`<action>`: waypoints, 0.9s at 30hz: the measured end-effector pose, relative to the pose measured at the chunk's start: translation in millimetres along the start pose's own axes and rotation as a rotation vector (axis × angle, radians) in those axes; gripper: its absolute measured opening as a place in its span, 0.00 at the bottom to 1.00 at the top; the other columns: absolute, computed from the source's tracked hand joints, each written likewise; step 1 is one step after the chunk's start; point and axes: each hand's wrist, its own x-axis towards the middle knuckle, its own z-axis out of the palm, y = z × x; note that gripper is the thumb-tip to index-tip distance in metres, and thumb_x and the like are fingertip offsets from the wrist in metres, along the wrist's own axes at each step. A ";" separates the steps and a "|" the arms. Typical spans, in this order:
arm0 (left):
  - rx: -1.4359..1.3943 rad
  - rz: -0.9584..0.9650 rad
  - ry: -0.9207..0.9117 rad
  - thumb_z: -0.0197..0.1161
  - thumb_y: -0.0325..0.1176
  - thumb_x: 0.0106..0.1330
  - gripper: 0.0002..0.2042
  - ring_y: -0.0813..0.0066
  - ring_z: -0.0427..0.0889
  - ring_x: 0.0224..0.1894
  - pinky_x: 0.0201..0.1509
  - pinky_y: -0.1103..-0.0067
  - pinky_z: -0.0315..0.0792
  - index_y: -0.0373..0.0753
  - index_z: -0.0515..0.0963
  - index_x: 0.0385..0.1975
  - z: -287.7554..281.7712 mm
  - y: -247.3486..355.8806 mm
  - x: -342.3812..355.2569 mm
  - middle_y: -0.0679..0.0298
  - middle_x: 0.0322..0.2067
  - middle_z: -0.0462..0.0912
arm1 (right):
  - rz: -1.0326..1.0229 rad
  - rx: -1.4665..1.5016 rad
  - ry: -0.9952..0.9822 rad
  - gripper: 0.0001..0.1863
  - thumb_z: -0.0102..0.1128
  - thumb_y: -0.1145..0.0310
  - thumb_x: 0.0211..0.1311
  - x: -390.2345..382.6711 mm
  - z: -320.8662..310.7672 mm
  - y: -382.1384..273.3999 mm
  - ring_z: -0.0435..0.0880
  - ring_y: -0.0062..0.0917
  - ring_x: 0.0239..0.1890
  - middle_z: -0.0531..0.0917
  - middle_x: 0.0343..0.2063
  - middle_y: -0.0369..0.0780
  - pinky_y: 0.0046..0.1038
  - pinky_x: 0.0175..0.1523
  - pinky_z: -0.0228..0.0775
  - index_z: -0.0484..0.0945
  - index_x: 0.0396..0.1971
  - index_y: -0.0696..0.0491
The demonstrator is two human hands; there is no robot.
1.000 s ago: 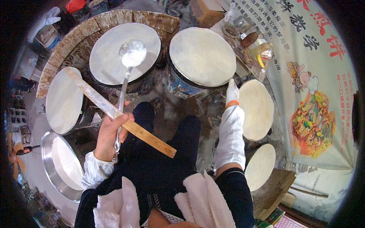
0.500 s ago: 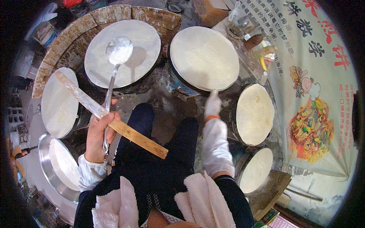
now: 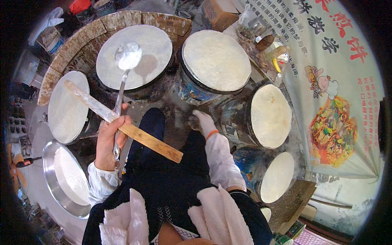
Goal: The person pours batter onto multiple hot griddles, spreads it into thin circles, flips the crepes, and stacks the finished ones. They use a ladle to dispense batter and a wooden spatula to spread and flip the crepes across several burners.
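ladle (image 3: 123, 81) of shiny metal slants from left of centre to the upper left of the frame, its bowl holding something white above a round pale sheet (image 3: 158, 61); the shadow off to one side suggests they are apart. the left hand (image 3: 108, 143), left of centre, has its fingers wrapped round both the handle and a wooden strip (image 3: 149, 141) that crosses it. the right hand (image 3: 203, 123), in a white glove with an orange band (image 3: 212, 133), is near the middle of the frame, below a blue drum (image 3: 196, 96) and well apart from the ladle; it is blurred, and i cannot tell how its fingers stand or whether they hold anything.

i would judge the ladle stiff, smooth and heavier at the bowl, so easily tipped and liable to twist; mid-handle, where the hand is, seems a sound hold. the strip looks light and firm, best held along its bare middle, away from the whitish upper-left end.
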 end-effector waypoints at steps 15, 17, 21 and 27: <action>0.024 -0.016 0.048 0.55 0.28 0.72 0.20 0.87 0.67 0.12 0.14 0.90 0.61 0.29 0.66 0.61 0.3 4.7 -26.2 0.58 0.35 0.81 | 0.090 0.394 0.073 0.12 0.61 0.60 0.66 -59.3 -36.0 -51.3 0.84 0.33 0.28 0.85 0.32 0.42 0.34 0.28 0.73 0.79 0.40 0.54; 0.016 -0.010 0.033 0.56 0.28 0.71 0.20 0.87 0.66 0.12 0.15 0.90 0.61 0.29 0.66 0.61 1.5 2.7 -27.8 0.58 0.35 0.81 | 0.030 0.383 0.078 0.13 0.61 0.59 0.66 -55.7 -45.1 -50.3 0.84 0.34 0.29 0.85 0.32 0.42 0.34 0.28 0.73 0.79 0.41 0.54; 0.030 0.000 0.103 0.57 0.28 0.70 0.22 0.88 0.65 0.12 0.14 0.89 0.60 0.29 0.66 0.61 -5.3 3.8 -41.7 0.65 0.27 0.78 | 0.013 0.186 0.178 0.18 0.55 0.56 0.69 -72.7 -8.2 -64.8 0.81 0.29 0.30 0.84 0.32 0.40 0.30 0.32 0.70 0.82 0.45 0.55; 0.086 -0.124 0.028 0.59 0.29 0.69 0.21 0.87 0.67 0.13 0.14 0.87 0.59 0.32 0.68 0.60 7.1 -9.1 -53.6 0.63 0.28 0.82 | 0.194 0.155 -0.058 0.11 0.61 0.60 0.65 -99.8 12.2 1.4 0.80 0.28 0.25 0.83 0.26 0.39 0.30 0.27 0.69 0.80 0.32 0.53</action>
